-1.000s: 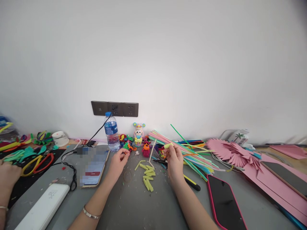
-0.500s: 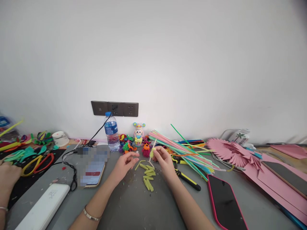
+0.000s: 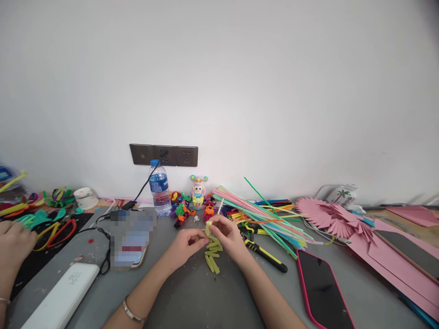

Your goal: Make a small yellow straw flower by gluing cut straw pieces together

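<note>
My right hand (image 3: 228,237) pinches a small yellow-green piece (image 3: 208,228) between thumb and fingertips. Just left of it, my left hand (image 3: 187,246) has its thumb and fingers drawn together near the lower end of that piece; whatever is between them is too small to make out. Several yellow-green fuzzy pieces (image 3: 212,264) lie on the grey table between my hands, the upper ones partly hidden. A thin pale stick (image 3: 220,206) shows behind my right hand.
Pliers (image 3: 265,256) and a pipe-cleaner bundle (image 3: 254,210) lie right, near a red-edged phone (image 3: 324,290). Behind stand a bottle (image 3: 160,189) and a figurine (image 3: 198,192). A power bank (image 3: 63,294) and another person's hand (image 3: 13,244) are left.
My right hand has moved left and slightly down with the yellow-green piece. My left hand has moved right and its fingers have closed together. The other person's hand has shifted right.
</note>
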`<state>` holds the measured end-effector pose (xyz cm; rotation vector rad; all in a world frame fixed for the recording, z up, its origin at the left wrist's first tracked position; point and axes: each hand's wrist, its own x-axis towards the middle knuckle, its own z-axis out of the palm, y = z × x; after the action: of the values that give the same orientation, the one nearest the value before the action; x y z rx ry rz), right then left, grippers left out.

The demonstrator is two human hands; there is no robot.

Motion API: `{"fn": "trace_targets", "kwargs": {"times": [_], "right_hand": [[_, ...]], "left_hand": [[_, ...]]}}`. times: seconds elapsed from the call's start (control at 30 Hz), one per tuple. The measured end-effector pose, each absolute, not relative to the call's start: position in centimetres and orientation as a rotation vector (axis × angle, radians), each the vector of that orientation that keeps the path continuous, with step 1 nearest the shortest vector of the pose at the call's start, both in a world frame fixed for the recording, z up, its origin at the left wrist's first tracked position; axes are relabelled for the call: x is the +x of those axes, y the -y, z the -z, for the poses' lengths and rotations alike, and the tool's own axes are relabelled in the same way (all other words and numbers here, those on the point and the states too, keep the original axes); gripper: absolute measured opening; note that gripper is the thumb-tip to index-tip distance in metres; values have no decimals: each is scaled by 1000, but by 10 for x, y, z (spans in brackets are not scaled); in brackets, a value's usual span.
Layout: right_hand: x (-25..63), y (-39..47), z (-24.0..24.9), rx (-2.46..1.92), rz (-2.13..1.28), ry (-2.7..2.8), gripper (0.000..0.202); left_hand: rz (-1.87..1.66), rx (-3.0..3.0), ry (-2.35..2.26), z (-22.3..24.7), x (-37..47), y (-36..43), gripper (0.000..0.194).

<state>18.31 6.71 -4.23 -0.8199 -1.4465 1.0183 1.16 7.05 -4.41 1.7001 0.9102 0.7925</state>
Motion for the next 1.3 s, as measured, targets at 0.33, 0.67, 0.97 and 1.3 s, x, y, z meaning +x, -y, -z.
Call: {"fn": "trace_targets", "kwargs": {"times": [0.33, 0.67, 0.97, 1.3], "right_hand": [[185, -74, 48, -840, -1037, 1273, 25], [185, -75, 44, -912, -1007, 1234, 31], [191, -78, 47, -965, -983, 1121, 30], [187, -77, 47, -902, -975, 1180, 32]], "left_hand": [[-1208, 1535, -933, 38, 2, -79, 28], [-1074, 1176, -660, 29, 6, -69, 30], [-1185, 1836, -1227, 43, -2, -85, 19], [-1213, 1984, -1178, 44, 1, -83, 10]]}}
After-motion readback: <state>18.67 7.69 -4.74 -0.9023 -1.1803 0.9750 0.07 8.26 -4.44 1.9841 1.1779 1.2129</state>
